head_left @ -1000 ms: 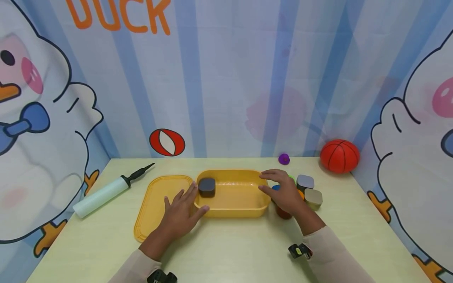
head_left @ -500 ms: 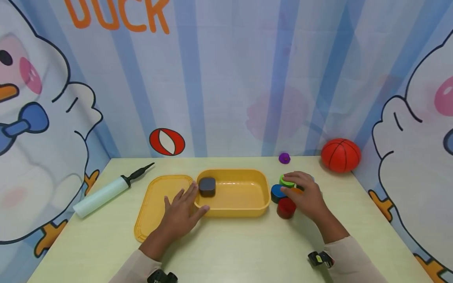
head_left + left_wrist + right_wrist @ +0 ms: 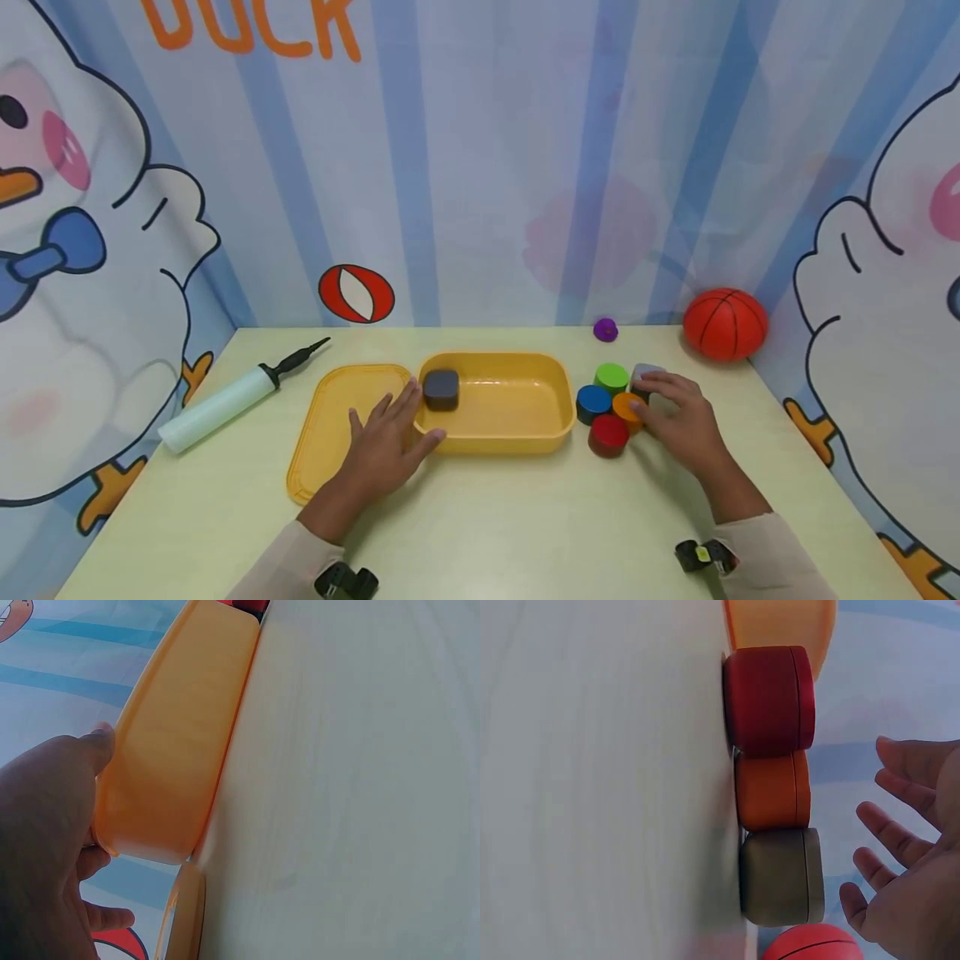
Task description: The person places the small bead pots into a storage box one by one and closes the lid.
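A yellow plastic box (image 3: 495,446) stands open-topped on the table, with a dark grey squarish tin (image 3: 441,390) inside at its left end. My left hand (image 3: 382,454) rests at that end, fingers spread, thumb along the near side. Right of the box sits a cluster of small lidded tins: red (image 3: 608,436), orange (image 3: 626,411), blue (image 3: 593,402), green (image 3: 612,377) and pale grey (image 3: 647,372). Over the cluster's right side hovers my right hand (image 3: 686,425), fingers loosely bent and holding nothing. It hides a tan tin (image 3: 780,877), which the right wrist view shows below the fingers.
A yellow lid (image 3: 315,450) lies left of the box, partly under my left hand. Farther left is a pale green hand pump (image 3: 217,408) with a black nozzle. At the back are a purple knob-like piece (image 3: 605,329) and a red toy basketball (image 3: 725,325).
My right hand has moved right, from the box's right end to above the tins, uncovering the red, blue, green and orange ones. The left hand has stayed at the box.
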Demonstrator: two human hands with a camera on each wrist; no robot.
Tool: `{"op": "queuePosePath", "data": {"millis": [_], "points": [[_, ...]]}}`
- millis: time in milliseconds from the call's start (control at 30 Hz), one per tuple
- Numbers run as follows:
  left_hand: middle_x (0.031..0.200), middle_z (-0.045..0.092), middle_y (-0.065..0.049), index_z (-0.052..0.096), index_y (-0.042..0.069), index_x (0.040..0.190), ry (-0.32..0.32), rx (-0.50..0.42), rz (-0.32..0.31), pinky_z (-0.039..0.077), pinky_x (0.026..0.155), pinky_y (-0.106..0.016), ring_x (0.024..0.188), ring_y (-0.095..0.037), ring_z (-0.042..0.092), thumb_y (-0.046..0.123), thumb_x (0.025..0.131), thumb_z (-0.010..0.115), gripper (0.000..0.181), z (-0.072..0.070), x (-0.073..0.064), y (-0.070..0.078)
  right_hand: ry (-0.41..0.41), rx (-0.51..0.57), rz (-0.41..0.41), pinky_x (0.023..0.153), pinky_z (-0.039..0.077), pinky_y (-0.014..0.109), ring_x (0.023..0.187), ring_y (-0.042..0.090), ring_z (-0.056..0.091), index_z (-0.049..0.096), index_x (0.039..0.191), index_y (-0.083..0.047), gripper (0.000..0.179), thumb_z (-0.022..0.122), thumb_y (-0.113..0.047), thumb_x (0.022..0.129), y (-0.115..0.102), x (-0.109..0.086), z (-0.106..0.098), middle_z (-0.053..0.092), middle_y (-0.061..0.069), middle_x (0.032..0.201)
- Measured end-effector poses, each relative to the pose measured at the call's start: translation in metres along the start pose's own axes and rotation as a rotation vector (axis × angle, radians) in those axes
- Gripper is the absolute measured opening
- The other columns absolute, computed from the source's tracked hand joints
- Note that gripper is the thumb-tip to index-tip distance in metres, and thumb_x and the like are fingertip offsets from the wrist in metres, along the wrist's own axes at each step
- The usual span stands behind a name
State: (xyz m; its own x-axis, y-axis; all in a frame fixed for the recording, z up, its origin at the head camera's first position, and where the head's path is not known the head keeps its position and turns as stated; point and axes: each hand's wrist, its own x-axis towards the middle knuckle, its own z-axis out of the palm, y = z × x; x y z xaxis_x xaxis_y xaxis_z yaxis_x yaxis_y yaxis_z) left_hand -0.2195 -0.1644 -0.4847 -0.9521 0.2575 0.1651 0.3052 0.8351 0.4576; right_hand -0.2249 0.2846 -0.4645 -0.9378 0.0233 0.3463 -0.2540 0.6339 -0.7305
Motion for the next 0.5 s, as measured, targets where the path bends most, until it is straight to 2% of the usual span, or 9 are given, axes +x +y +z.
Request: {"op": "queuePosePath", "data": {"millis": [133,300,500], "points": [[0.183,0.024,-0.004,0.030,0.013,0.174,-0.007,-0.007,0.003,0.000,0.120,-0.093,0.165,-0.052,0.029,0.061,0.109,0.057,0.086,-0.002,0.002,0.001,-0.011,0.018,0.054,0.117,0.043,0.073,0.149,0.048,0.043,0.073,0.137,0.004,0.040,0.079,-0.015,0.102,0.009,-0.002,-0.006,0.061,0.025,0.152],[0.183,0.023,-0.003,0.029,0.013,0.174,-0.020,0.003,-0.007,0.000,0.121,-0.093,0.165,-0.051,0.029,0.062,0.109,0.056,0.086,-0.001,0.002,0.001,0.006,0.019,0.120,0.117,0.041,0.071,0.149,0.047,0.044,0.070,0.142,0.001,0.043,0.076,-0.020,0.105,0.021,-0.005,-0.011,0.058,0.026,0.156],[0.183,0.024,-0.003,0.029,0.014,0.174,-0.015,0.010,-0.007,0.002,0.120,-0.093,0.165,-0.051,0.030,0.063,0.109,0.056,0.086,-0.001,0.002,0.000,0.024,-0.009,0.140,0.115,0.040,0.071,0.148,0.048,0.045,0.068,0.146,-0.001,0.047,0.074,-0.026,0.106,0.032,-0.006,-0.014,0.056,0.025,0.158]]}}
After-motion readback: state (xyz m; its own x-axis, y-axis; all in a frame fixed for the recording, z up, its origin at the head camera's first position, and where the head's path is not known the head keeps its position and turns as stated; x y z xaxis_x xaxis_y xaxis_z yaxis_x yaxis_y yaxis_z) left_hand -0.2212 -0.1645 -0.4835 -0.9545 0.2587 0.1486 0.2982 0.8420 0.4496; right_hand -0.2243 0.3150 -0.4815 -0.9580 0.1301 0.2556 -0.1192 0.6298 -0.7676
